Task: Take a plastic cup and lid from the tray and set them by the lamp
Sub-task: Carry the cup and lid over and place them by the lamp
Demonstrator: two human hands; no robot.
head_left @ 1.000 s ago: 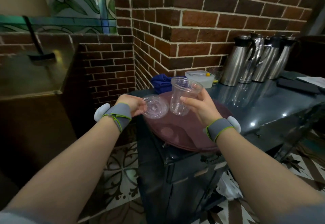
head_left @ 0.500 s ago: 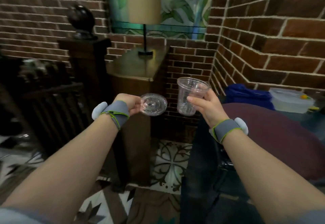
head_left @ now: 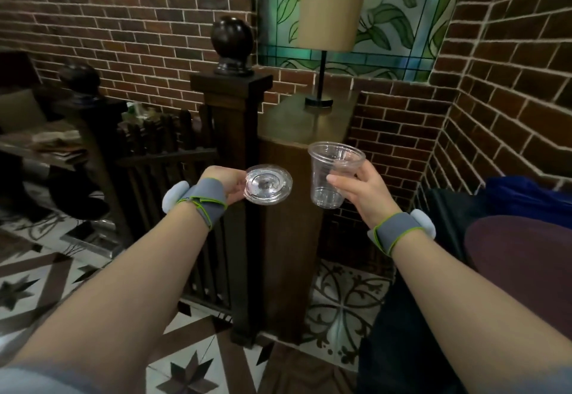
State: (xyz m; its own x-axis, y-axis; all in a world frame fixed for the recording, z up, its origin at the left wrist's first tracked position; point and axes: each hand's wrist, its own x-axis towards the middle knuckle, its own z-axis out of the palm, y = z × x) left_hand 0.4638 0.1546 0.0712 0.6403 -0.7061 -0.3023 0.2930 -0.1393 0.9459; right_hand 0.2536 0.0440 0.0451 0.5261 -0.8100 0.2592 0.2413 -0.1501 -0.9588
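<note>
My right hand [head_left: 368,190] grips a clear plastic cup [head_left: 331,173], held upright in the air. A clear round lid [head_left: 268,184] is pinched at its edge by my left hand [head_left: 224,184], level with the cup and to its left. Both are held out in front of a dark wooden pedestal [head_left: 305,121]. The lamp [head_left: 328,22], with a beige shade and a thin black stem, stands at the far end of the pedestal top. The maroon tray [head_left: 526,254] shows at the right edge, behind my right forearm.
A dark wooden newel post [head_left: 230,90] with a ball top and a slatted rail [head_left: 167,158] stand left of the pedestal. Brick walls close in behind and on the right. A blue cloth [head_left: 532,195] lies beyond the tray. Patterned floor tiles spread below.
The view has swung left, away from the tray and the table with steel flasks, toward the pedestal and lamp. Cup and lid stay in my hands, now spread a little further apart.
</note>
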